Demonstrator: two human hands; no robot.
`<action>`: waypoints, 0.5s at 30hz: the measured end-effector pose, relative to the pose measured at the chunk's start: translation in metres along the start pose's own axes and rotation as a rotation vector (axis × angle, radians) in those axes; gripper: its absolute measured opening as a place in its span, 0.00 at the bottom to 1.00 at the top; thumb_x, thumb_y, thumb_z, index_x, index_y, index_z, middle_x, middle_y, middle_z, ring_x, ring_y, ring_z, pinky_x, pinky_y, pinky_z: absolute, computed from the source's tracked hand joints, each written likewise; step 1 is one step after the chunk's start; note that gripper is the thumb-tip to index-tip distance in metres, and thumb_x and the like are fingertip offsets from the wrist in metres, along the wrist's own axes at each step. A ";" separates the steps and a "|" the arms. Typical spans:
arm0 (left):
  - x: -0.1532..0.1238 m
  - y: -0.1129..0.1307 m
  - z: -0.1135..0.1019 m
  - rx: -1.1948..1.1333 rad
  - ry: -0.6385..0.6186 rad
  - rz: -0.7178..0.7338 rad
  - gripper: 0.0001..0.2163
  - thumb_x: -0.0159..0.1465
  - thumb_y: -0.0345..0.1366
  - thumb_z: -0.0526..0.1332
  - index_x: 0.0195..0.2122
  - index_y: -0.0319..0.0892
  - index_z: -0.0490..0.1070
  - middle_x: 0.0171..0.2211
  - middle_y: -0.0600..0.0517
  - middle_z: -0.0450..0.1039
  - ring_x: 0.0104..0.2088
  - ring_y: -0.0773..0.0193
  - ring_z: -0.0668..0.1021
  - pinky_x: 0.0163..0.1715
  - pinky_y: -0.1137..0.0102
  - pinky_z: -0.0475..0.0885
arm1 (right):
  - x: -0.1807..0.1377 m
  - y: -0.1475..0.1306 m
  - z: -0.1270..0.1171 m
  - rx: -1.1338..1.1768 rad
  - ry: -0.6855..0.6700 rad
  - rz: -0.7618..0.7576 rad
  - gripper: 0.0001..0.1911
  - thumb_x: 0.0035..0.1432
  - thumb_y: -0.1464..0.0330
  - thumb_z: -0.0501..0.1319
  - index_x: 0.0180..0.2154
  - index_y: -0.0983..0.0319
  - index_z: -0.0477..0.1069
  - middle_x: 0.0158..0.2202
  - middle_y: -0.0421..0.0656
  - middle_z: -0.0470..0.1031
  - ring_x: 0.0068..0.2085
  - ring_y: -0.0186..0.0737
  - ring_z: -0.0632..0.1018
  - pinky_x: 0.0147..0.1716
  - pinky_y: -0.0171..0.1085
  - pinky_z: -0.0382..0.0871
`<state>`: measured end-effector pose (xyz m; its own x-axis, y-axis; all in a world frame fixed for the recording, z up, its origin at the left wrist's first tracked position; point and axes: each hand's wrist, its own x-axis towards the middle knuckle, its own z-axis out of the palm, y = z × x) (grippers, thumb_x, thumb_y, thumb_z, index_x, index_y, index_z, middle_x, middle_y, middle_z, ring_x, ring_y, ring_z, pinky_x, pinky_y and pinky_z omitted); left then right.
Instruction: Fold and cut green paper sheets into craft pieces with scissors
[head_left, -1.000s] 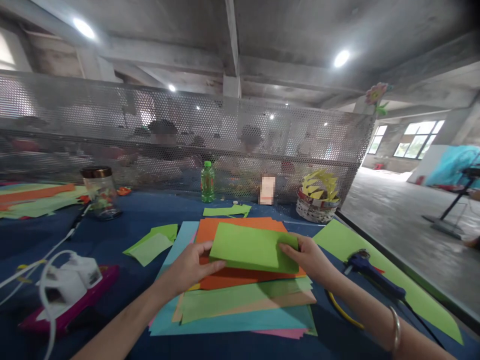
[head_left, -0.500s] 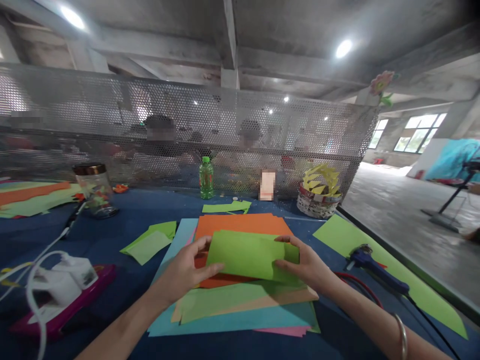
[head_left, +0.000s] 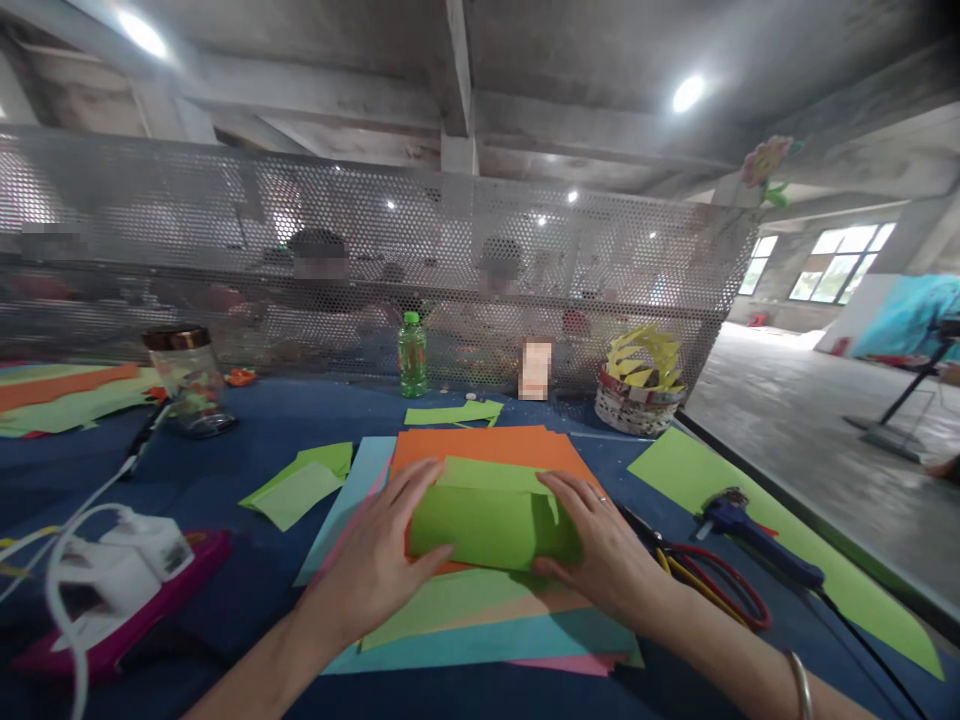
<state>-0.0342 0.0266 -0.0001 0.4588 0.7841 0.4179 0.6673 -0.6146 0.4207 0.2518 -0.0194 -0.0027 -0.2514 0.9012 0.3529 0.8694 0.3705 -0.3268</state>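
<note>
A sheet of green paper is bent over toward me, its near face curving above the stack. My left hand grips its left end, thumb in front and fingers behind. At the right end my right hand holds it the same way; a ring is on one finger and a bangle on the wrist. Beneath lies a pile of coloured sheets, with orange paper at the back and light blue paper nearer me. Scissors with red and yellow handles rest beside my right forearm.
A blue glue gun lies on a green sheet at right. Behind stand a green bottle, a basket and a glass jar. Left are green scraps and a magenta power strip. A perforated screen bounds the table.
Both hands have closed in around the green paper, and its far part is now folded or bowed more. My right arm has shifted, uncovering more of the scissors.
</note>
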 end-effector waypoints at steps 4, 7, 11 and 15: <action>-0.002 0.001 0.002 0.062 -0.167 0.105 0.31 0.63 0.51 0.58 0.65 0.58 0.49 0.68 0.52 0.46 0.66 0.48 0.55 0.61 0.51 0.57 | -0.002 -0.006 -0.008 -0.073 -0.246 -0.077 0.37 0.55 0.44 0.57 0.62 0.52 0.58 0.66 0.46 0.57 0.66 0.60 0.52 0.61 0.61 0.48; -0.004 -0.002 0.005 0.050 -0.249 0.060 0.32 0.63 0.54 0.55 0.66 0.55 0.48 0.69 0.51 0.45 0.66 0.48 0.55 0.60 0.52 0.59 | -0.004 -0.010 -0.010 -0.057 -0.336 -0.048 0.43 0.56 0.40 0.51 0.65 0.57 0.54 0.67 0.47 0.54 0.67 0.60 0.49 0.62 0.62 0.46; -0.005 -0.003 0.006 0.060 -0.247 0.051 0.32 0.63 0.56 0.55 0.66 0.58 0.47 0.69 0.52 0.41 0.66 0.46 0.53 0.59 0.50 0.59 | -0.003 -0.011 -0.011 -0.061 -0.315 -0.029 0.46 0.56 0.40 0.50 0.66 0.63 0.52 0.66 0.51 0.56 0.66 0.56 0.55 0.63 0.57 0.49; -0.004 -0.001 0.006 0.086 -0.275 0.111 0.30 0.63 0.55 0.55 0.65 0.62 0.50 0.69 0.55 0.40 0.67 0.44 0.51 0.60 0.46 0.55 | -0.003 -0.010 -0.011 -0.083 -0.327 -0.058 0.43 0.58 0.42 0.50 0.65 0.62 0.55 0.66 0.50 0.56 0.66 0.55 0.55 0.62 0.55 0.52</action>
<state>-0.0335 0.0251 -0.0071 0.6653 0.7138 0.2188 0.6460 -0.6973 0.3104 0.2481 -0.0281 0.0096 -0.4129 0.9085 0.0644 0.8780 0.4159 -0.2371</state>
